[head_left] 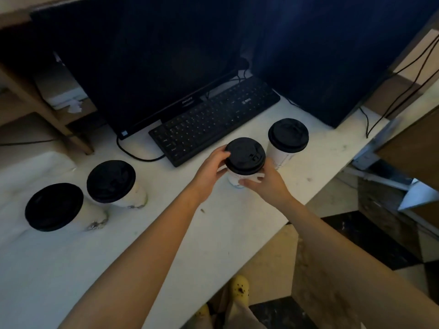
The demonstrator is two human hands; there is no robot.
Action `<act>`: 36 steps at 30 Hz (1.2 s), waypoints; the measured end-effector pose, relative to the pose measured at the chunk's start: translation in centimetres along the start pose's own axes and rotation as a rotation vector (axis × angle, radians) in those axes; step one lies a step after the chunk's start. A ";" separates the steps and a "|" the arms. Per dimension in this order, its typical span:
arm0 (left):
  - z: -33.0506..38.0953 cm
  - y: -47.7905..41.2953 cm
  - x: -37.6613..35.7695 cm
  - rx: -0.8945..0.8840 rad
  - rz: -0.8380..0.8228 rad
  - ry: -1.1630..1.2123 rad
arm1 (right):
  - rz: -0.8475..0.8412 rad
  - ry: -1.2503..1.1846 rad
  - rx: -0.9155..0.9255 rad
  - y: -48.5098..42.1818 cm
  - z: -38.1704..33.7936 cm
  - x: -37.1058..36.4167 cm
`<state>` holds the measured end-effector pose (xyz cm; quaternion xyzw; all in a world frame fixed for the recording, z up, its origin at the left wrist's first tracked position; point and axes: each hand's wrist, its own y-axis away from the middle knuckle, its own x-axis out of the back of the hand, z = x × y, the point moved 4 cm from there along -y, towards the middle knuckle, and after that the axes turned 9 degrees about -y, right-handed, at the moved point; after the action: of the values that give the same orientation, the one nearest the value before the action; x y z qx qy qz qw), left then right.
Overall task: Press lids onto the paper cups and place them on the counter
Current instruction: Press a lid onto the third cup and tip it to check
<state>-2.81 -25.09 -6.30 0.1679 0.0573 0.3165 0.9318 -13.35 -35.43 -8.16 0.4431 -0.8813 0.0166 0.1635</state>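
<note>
A white paper cup with a black lid (245, 156) stands on the white counter (166, 233), just in front of the keyboard. My left hand (210, 169) grips its left side, with the thumb at the lid's rim. My right hand (266, 180) grips the cup wall from the lower right, below the lid. A second lidded cup (288, 136) stands upright close behind it to the right. Two more lidded cups (111, 181) (54, 206) stand at the left of the counter.
A black keyboard (213, 119) and a dark monitor (147, 67) sit behind the cups, with a second dark screen (332, 55) at the right. Cables trail along the back. The counter's edge (297, 214) runs diagonally at the right, with floor beyond.
</note>
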 end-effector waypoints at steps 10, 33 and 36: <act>2.1 -0.1 -1.4 -0.033 0.438 -0.357 | 0.257 -0.481 -0.198 -1.4 -3.0 1.0; 3.1 -1.9 1.1 0.054 0.234 -0.642 | 0.143 -0.324 -0.315 0.1 -4.5 -0.9; 4.2 -2.6 2.1 0.079 0.197 -0.869 | 0.171 -0.239 -0.262 1.7 -4.4 -1.3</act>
<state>1.27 -26.90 -3.34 0.3253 -0.3436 0.3017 0.8277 -12.76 -32.63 -4.15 0.3404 -0.9235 -0.1373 0.1118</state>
